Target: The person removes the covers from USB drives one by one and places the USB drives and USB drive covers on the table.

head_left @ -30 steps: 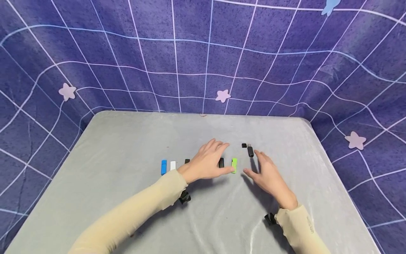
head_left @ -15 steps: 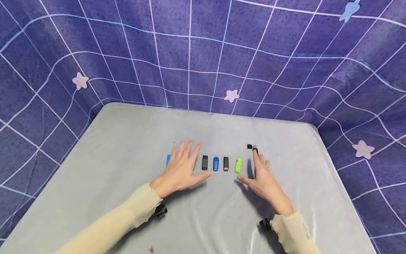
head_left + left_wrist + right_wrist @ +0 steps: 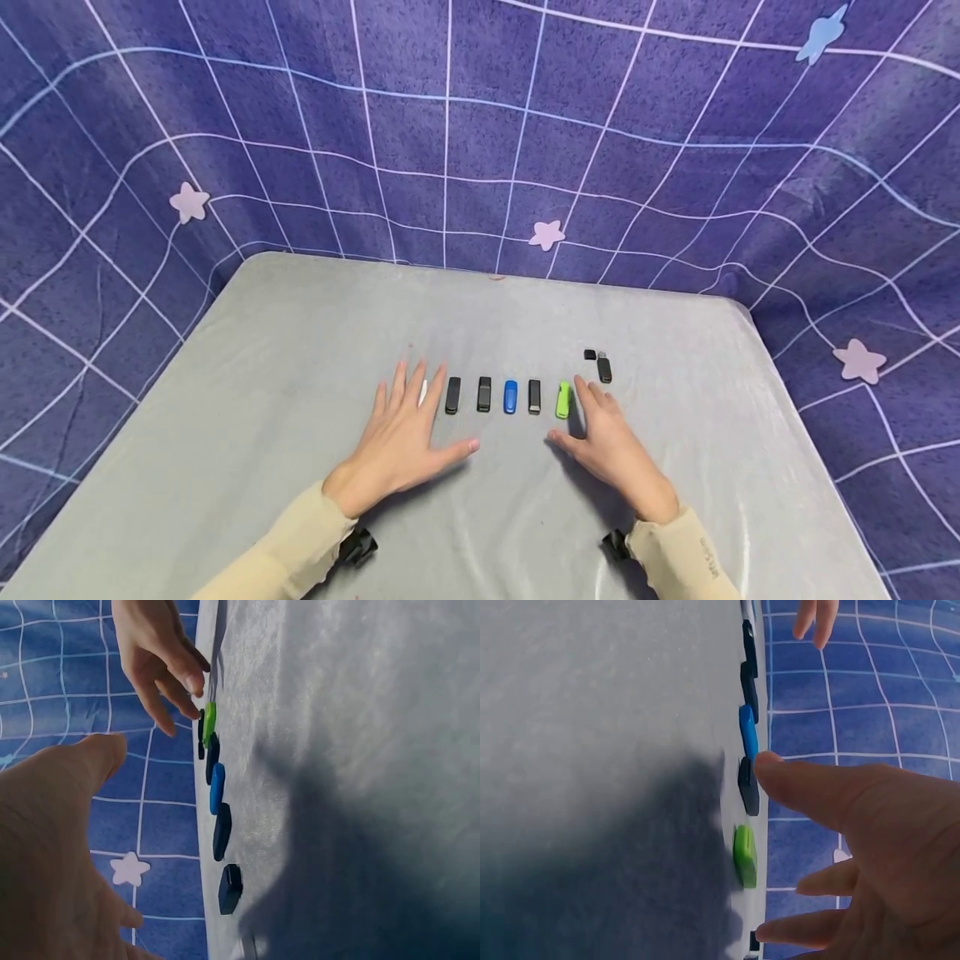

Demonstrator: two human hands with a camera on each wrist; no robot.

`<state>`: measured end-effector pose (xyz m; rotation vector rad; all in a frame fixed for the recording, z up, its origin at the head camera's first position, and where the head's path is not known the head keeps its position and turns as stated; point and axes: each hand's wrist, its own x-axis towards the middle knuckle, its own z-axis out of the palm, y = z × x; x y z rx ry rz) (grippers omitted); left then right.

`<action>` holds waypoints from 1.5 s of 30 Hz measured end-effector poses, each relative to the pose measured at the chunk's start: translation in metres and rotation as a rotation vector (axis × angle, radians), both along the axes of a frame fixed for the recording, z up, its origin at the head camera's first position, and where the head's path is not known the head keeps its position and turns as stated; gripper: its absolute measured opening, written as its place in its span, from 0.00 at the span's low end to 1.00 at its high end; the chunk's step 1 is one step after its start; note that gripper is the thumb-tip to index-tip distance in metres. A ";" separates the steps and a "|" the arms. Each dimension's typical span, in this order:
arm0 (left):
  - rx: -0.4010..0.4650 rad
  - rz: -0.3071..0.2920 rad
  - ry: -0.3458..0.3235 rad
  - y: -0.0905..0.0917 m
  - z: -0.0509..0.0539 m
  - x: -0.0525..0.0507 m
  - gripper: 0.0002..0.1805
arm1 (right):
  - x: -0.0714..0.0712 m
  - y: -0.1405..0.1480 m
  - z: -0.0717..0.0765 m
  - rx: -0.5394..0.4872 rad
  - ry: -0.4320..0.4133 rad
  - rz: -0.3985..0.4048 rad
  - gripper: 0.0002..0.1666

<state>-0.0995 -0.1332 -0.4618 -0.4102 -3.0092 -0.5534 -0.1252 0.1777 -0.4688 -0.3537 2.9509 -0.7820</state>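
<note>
A row of USB flash drives lies across the table. A white one point(image 3: 423, 392) shows partly between the fingers of my left hand point(image 3: 397, 442), which hovers over the row's left end. To its right come two black drives, a blue drive point(image 3: 510, 397), another black drive point(image 3: 534, 397) and a green drive point(image 3: 563, 400). My right hand point(image 3: 611, 442) hangs beside the green drive, fingers spread and holding nothing. Beyond it lies an uncapped black drive point(image 3: 604, 367), its metal plug bare, with its cap point(image 3: 590, 355) alongside. The left hand hides the row's left end.
A grey cloth covers the table point(image 3: 315, 325). Behind and at both sides hangs a purple curtain point(image 3: 480, 125) with a grid pattern and stars. Black wrist cameras point(image 3: 358, 547) sit under both sleeves.
My left hand has moved left and back toward me, uncovering drives in the middle. My right hand has drawn slightly back and left, away from the uncapped drive. The drives stay in place.
</note>
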 end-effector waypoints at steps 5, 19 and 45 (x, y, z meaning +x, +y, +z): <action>0.013 0.002 0.006 0.000 -0.002 0.008 0.63 | -0.003 -0.008 -0.001 0.053 0.061 0.000 0.48; 0.112 -0.077 -0.109 0.000 0.012 0.031 0.59 | -0.032 -0.021 -0.005 0.079 0.097 -0.145 0.17; 0.203 -0.199 -0.055 -0.015 0.056 0.017 0.50 | -0.005 -0.005 0.047 -0.431 0.041 -0.003 0.11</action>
